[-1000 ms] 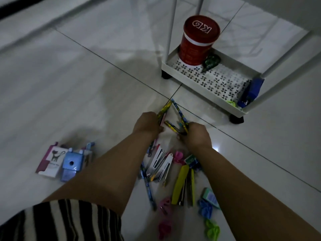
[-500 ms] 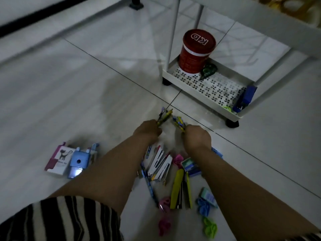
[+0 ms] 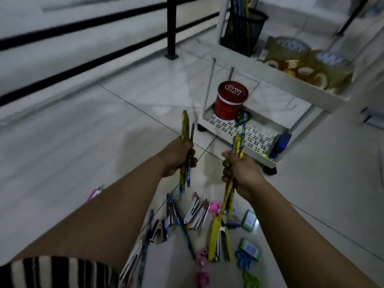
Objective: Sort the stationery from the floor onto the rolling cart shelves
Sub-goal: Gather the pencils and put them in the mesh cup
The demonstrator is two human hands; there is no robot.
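My left hand (image 3: 179, 157) grips a bunch of yellow and blue patterned pencils (image 3: 185, 126), held upright above the floor. My right hand (image 3: 239, 173) grips a second bunch of patterned pencils (image 3: 239, 143), also upright. Below both hands, loose stationery lies on the tiled floor: several silver staplers (image 3: 197, 213), a yellow stapler (image 3: 215, 235), small green boxes (image 3: 249, 220) and pink and blue clips (image 3: 201, 254). The white rolling cart (image 3: 270, 161) stands ahead to the right. Its bottom shelf holds a red tub (image 3: 229, 101) and a blue item (image 3: 280, 145).
A black mesh pen cup (image 3: 242, 31) and rolls of tape in a bag (image 3: 307, 65) sit on the cart's upper shelf. A black railing post (image 3: 172, 28) stands at the back. Bare tiled floor (image 3: 72, 142) spreads to the left.
Both hands have lifted off the floor, each with a bunch of pencils now upright. The view has tilted up, revealing the cart's upper shelf and the railing.
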